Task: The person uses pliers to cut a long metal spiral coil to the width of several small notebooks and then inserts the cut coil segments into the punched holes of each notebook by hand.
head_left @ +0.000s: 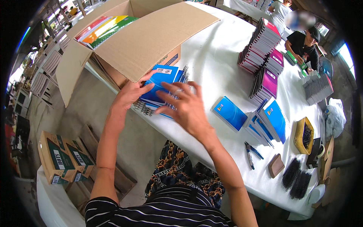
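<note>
At the table's near edge, beside an open cardboard box (pixel 159 36), lies a small pile of blue spiral notebooks (pixel 160 80). My left hand (pixel 131 94) grips the left edge of these notebooks, its thumb over the top cover. Just to the right, my right hand (pixel 185 109) hovers over the pile with fingers spread, slightly blurred and holding nothing. Wire coils stick out along the sides of the pile. Inside the box, notebooks with red, yellow and green covers (pixel 109 32) show beneath the raised flaps.
Blue notebooks (pixel 230 113), pliers (pixel 256 150), a brown block (pixel 276 165), black wire coils (pixel 297 179) and a yellow tray (pixel 303 136) are on the right. Behind stand notebook stacks (pixel 261 49); a co-worker (pixel 305 47) handles green notebooks. Brown packages (pixel 62 159) sit lower left.
</note>
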{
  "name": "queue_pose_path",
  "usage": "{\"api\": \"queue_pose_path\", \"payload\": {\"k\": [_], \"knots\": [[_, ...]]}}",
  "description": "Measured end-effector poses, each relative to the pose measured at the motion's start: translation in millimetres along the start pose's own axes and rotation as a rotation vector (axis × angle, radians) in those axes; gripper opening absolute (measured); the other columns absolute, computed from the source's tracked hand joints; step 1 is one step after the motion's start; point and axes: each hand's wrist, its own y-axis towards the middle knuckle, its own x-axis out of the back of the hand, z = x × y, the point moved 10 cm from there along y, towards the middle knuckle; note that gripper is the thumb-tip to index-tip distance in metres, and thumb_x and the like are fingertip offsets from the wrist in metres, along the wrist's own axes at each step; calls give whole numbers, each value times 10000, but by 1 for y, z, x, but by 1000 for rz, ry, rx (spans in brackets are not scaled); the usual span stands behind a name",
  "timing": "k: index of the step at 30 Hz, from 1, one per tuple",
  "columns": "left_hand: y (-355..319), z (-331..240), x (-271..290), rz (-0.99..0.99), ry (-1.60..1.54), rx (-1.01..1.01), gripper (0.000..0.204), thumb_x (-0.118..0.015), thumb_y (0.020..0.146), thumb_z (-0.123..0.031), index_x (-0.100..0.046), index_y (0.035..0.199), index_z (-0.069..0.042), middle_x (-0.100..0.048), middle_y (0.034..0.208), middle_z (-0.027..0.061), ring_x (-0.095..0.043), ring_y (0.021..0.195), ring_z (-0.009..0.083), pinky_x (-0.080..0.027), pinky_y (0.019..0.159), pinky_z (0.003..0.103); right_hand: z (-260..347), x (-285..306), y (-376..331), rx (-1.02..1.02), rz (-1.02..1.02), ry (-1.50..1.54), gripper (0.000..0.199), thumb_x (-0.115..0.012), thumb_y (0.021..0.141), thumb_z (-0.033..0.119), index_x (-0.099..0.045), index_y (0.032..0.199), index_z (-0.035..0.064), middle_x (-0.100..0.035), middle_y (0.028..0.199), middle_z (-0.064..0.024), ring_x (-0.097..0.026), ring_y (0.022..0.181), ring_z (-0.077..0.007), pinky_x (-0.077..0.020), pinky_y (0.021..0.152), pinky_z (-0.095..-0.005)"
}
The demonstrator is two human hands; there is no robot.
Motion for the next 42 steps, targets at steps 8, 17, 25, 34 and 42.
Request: {"api": "queue_pose_path", "payload": {"k": [8,17,25,34,42], "knots": [[-12,-46,-25,-121,517,-225,499,-605,931,-66,-493,1417,-60,-465,1480,121,-419,1377,231,-332,1121,352,-217,7,-162,-758,376,-429,417,-659,838,61,-580,1245,23,-612,1214,-193,-566,1148,-344,-464,925,-459],[-77,-128,-134,-11,781,-830,456,-631,845,53,-656,1269,-113,-636,1299,78,-516,1309,305,-403,1077,437,-255,20,-159,-852,245,-175,431,-850,643,227,-641,941,-2,-634,1051,-203,-594,1024,-388,-481,827,-528],[-60,-93,-171,9,453,-568,613,-700,840,-19,-484,1412,-64,-493,1443,157,-388,1404,309,-339,1130,394,-218,36,-120,-649,121,-301,386,-810,656,119,-608,964,0,-668,887,-204,-642,908,-390,-514,756,-469],[-38,12,-252,638,-129,139,537,-732,854,-114,-549,1345,3,-606,1334,119,-529,1280,207,-409,1057,316,-57,100,-114,-416,160,81,286,-698,741,-23,-631,1013,36,-675,955,-146,-645,906,-342,-506,783,-412],[-59,27,-293,609,-322,-110,725,-716,830,4,-390,1472,-83,-536,1411,149,-474,1337,236,-333,1127,379,-117,89,-288,-1131,-128,850,419,-814,727,25,-625,1100,2,-656,1051,-67,-615,983,-172,-499,878,-308]]}}
